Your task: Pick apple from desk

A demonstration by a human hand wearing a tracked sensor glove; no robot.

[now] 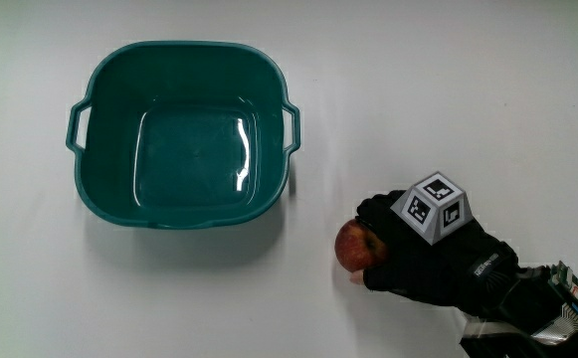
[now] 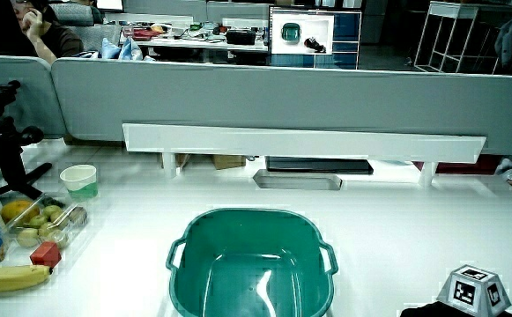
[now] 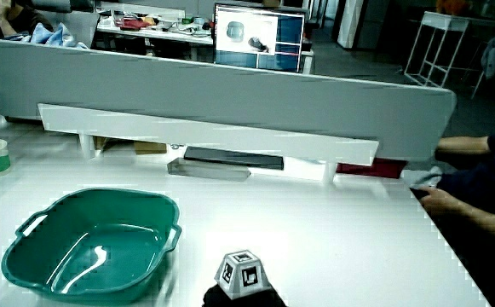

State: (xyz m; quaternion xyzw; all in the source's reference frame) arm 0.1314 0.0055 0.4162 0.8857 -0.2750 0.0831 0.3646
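Note:
A red apple [image 1: 350, 246] rests on the white table, nearer to the person than the teal basin [image 1: 184, 48]. The gloved hand [image 1: 376, 249] lies beside the apple with its fingers curled around it, and the patterned cube [image 1: 434, 206] sits on the back of the hand. The forearm reaches in from the table's near edge. In both side views only the cube [image 2: 474, 291] [image 3: 243, 275] and a strip of black glove show; the apple is hidden there.
The basin [image 2: 247, 216] [image 3: 94, 194] has two handles and holds nothing. In a side view, a banana [image 2: 9, 277], a clear box of fruit [image 2: 44, 222], a small red block [image 2: 46, 254] and a cup [image 2: 80, 180] stand beside the basin. A low white shelf [image 2: 300, 141] runs along the partition.

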